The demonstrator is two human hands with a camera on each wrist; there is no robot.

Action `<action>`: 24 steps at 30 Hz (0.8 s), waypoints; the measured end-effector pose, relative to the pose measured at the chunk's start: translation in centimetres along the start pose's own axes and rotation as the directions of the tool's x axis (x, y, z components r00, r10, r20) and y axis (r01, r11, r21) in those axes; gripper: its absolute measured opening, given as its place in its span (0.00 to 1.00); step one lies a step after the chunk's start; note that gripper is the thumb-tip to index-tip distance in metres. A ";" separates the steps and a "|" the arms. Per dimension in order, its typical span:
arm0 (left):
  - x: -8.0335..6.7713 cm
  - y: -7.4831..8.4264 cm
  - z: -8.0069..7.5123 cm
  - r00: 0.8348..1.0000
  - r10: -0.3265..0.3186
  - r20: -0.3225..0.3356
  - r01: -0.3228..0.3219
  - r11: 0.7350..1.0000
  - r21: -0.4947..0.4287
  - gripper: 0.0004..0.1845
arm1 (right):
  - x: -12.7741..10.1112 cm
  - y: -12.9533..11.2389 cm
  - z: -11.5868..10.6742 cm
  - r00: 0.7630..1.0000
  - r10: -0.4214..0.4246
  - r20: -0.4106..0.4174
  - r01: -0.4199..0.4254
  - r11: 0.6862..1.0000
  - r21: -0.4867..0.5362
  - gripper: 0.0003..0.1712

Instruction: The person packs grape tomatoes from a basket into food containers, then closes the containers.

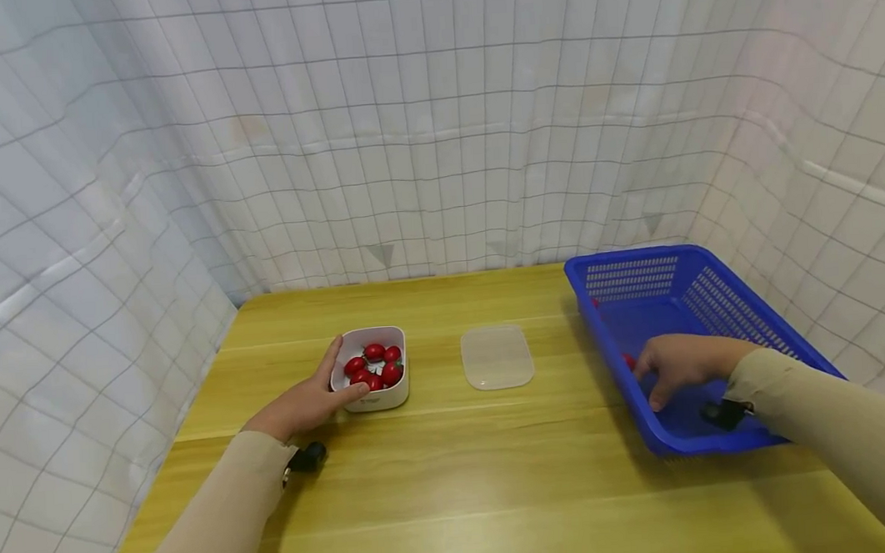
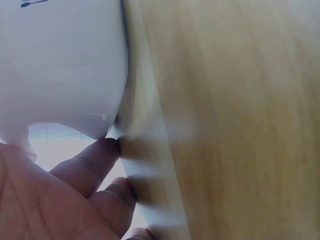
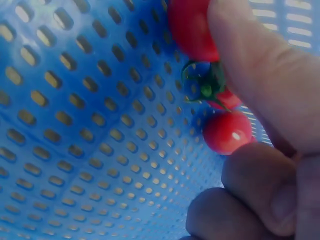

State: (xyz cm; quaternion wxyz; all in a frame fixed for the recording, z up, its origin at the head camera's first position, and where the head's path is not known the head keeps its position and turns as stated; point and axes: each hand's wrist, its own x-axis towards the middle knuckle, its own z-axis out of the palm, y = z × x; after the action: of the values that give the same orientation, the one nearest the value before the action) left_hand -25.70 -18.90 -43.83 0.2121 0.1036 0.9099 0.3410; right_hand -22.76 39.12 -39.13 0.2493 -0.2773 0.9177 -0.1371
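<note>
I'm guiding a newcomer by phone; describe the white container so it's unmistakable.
On the wooden table, find the big blue basket at right, then look left. There the person's left hand touches the white container. It is far smaller than the basket and, unlike the flat translucent square between them, has upright walls around red tomatoes.
</note>
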 end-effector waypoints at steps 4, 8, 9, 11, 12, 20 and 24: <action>-0.1 0.0 -0.1 1.000 0.006 0.001 -0.006 1.000 0.003 0.62 | 0.3 -0.2 0.2 1.000 0.009 0.004 -0.009 1.000 0.019 0.14; -0.1 0.1 -0.1 1.000 0.011 0.000 -0.011 1.000 0.008 0.62 | 0.3 -0.5 0.4 1.000 0.012 0.010 -0.013 0.999 0.050 0.10; -0.1 0.1 -0.1 1.000 0.013 0.000 -0.013 1.000 0.009 0.62 | 0.3 -0.5 0.4 1.000 0.017 0.007 -0.017 0.999 0.046 0.10; -0.1 0.2 -0.1 1.000 0.014 0.000 -0.014 1.000 0.007 0.62 | 0.3 -0.5 0.5 1.000 0.026 0.001 -0.026 0.999 0.037 0.10; -0.1 0.2 -0.1 1.000 0.012 0.000 -0.012 1.000 0.004 0.62 | 0.3 -0.5 0.5 1.000 0.020 -0.006 -0.020 0.999 0.031 0.11; -0.1 0.2 -0.1 1.000 0.018 0.003 -0.018 1.000 0.007 0.62 | 0.6 -0.8 0.7 0.994 -0.098 -0.044 0.096 0.995 -0.033 0.14; -0.1 0.2 -0.1 1.000 0.020 0.002 -0.020 1.000 0.008 0.61 | 0.4 -0.2 0.4 0.998 -0.039 -0.052 0.035 0.996 -0.076 0.10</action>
State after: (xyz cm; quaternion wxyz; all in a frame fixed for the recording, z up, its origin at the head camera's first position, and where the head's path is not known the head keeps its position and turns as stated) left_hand -25.69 -18.83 -43.56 0.2094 0.1137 0.9101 0.3391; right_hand -22.75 38.69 -39.57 0.2115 -0.2999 0.9231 -0.1146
